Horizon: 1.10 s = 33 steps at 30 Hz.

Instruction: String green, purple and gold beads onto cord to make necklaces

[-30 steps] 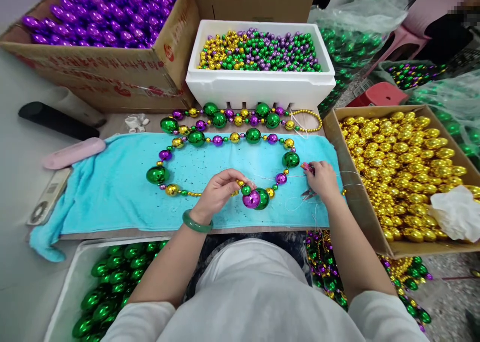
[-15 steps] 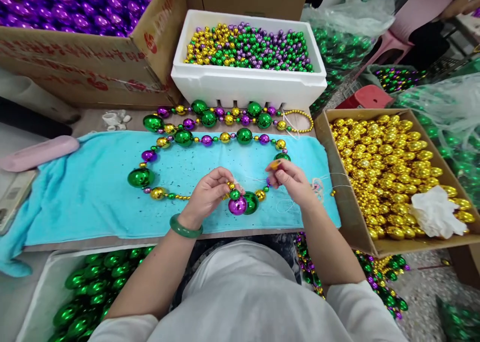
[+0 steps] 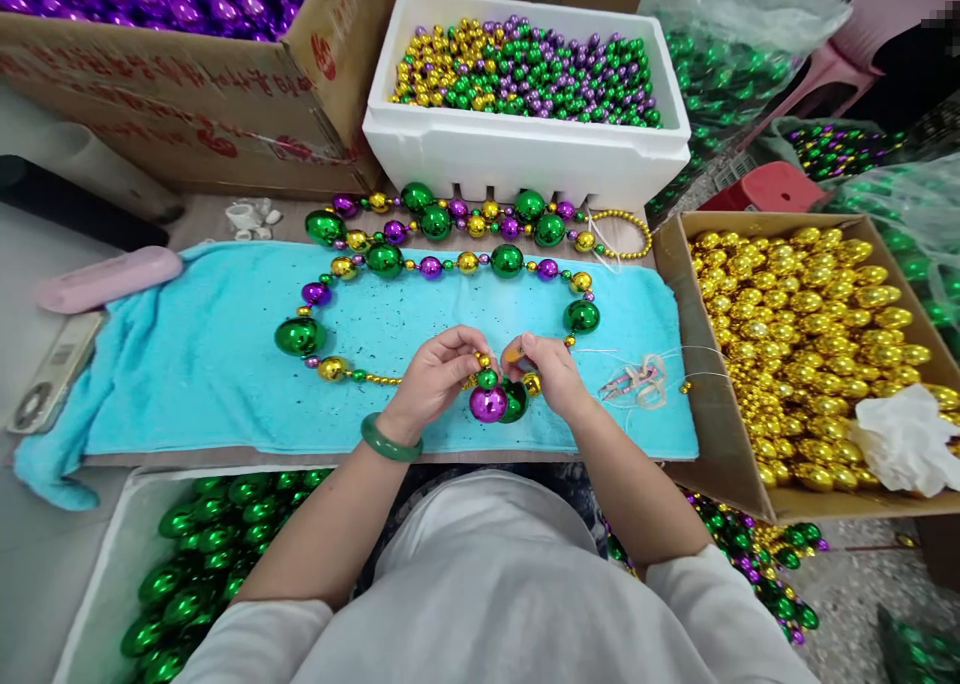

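Note:
My left hand (image 3: 442, 379), with a green bangle (image 3: 391, 438) at the wrist, pinches small gold beads at one end of a bead string. Just below its fingertips hang a small green bead, a purple bead (image 3: 488, 404) and a large green bead (image 3: 514, 401). Close on the right, my right hand (image 3: 546, 366) is closed on a small orange tool (image 3: 514, 352), its tip near the left fingertips. The necklace (image 3: 506, 261) of green, purple and gold beads loops over the blue towel (image 3: 202, 364). Scissors (image 3: 637, 381) lie right of my right hand.
A white foam box (image 3: 525, 149) of small beads stands behind finished strands. Cardboard boxes hold purple beads at back left (image 3: 330, 74) and gold beads at right (image 3: 709, 364). Green beads fill a container (image 3: 97, 564) at front left. A pink case (image 3: 109, 279) lies left.
My right hand has moved left and down, bringing the orange tool close to my left fingertips. The scissors are now uncovered. The whole view has shifted slightly.

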Available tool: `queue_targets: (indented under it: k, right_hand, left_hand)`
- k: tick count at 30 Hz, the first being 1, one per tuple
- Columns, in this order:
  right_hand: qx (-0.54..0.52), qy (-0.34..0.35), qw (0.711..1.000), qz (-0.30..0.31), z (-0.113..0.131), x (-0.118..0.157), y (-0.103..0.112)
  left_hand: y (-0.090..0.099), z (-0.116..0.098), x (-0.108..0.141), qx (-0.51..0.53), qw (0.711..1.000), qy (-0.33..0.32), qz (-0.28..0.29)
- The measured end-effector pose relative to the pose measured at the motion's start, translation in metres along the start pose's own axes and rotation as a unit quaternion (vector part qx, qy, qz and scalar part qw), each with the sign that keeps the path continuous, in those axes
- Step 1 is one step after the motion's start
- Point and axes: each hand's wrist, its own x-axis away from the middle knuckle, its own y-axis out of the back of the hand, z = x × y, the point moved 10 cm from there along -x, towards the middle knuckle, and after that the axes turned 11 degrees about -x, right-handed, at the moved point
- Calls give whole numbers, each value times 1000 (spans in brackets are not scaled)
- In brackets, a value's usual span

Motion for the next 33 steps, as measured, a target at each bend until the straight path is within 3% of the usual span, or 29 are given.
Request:
queue_targets:
  k: [5, 12, 17, 24, 33]
  right_hand:
    - [-22, 29, 998, 42, 9, 0, 1]
    - [-66, -45, 997, 25, 0, 3, -4]
    - [-29, -39, 998, 40, 8, 6, -4]
    - [-91, -42, 992, 80, 10, 10, -6]
    - [33, -4, 999, 29, 15, 5, 0]
  left_hand:
    - [7, -7, -1, 6, 1000, -19, -5]
    - [5, -4, 1, 6, 1000, -9, -11]
    - [3, -7, 2, -13, 1000, -9, -7]
    - [8, -1, 1, 13, 1000, -3, -20]
    - [8, 5, 1, 25, 999, 18, -37]
